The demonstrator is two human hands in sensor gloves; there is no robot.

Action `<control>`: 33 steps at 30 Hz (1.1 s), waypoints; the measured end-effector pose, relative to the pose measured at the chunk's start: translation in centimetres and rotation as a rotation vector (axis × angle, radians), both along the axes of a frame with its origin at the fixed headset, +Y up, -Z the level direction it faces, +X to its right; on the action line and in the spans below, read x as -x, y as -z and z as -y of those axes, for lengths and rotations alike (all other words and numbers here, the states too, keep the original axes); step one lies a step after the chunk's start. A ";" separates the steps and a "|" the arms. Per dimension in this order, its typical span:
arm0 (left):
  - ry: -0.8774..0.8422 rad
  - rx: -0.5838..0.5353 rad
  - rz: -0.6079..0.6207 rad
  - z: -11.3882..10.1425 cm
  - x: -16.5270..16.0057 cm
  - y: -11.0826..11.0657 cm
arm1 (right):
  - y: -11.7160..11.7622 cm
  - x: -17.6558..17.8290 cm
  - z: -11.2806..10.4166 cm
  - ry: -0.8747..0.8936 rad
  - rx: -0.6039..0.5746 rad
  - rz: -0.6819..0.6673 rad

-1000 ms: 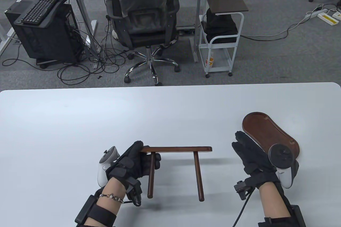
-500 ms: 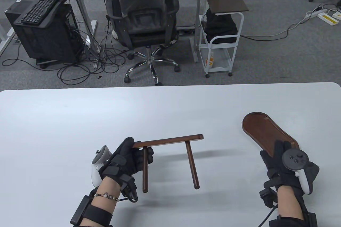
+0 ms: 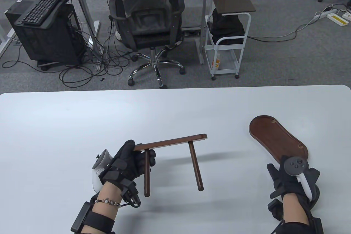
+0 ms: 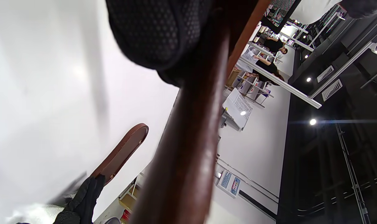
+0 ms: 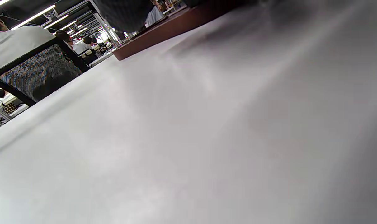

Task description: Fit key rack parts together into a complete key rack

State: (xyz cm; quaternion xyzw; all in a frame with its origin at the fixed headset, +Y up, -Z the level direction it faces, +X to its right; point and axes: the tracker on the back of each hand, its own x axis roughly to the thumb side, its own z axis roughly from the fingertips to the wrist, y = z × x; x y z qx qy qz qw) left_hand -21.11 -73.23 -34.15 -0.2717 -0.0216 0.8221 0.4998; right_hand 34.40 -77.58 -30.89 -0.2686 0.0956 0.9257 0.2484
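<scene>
A dark wooden frame (image 3: 175, 141), one crossbar with two round posts (image 3: 196, 165), is held a little above the white table (image 3: 82, 124). My left hand (image 3: 129, 162) grips its left end, around the crossbar and the left post (image 3: 147, 173). That post fills the left wrist view (image 4: 188, 149) under my fingers (image 4: 157, 31). The oval wooden base (image 3: 274, 135) lies flat at the right. My right hand (image 3: 282, 179) is at its near end; the tracker hides the fingers. The base also shows in the left wrist view (image 4: 123, 149) and the right wrist view (image 5: 163, 34).
The table's far edge (image 3: 175, 89) runs across the middle of the view. Behind it stand an office chair (image 3: 148, 20) and a small white cart (image 3: 227, 39) on the floor. My right hand's glove (image 4: 82, 199) shows next to the base in the left wrist view.
My left hand has moved left with the frame, whose right end has risen so the crossbar slants. My right hand has drawn back from beside the base to its near end.
</scene>
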 end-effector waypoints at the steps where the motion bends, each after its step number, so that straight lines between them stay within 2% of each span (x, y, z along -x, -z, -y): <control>1: -0.001 0.000 0.000 0.0 0.0 0.0 | 0.0 0.0 0.0 -0.006 -0.005 0.000; 6: -0.008 -0.004 -0.003 0.0 0.0 0.0 | 0.1 0.3 0.1 0.013 -0.025 -0.035; 12: -0.033 -0.012 -0.007 -0.2 0.1 0.0 | 0.7 1.9 0.2 0.022 -0.041 -0.177; 22: -0.070 -0.018 0.004 -0.4 0.2 0.0 | 1.4 6.5 0.2 0.000 -0.039 -0.410; 33: -0.097 -0.025 0.014 -0.5 0.2 0.0 | 0.8 11.5 0.1 -0.054 -0.032 -0.628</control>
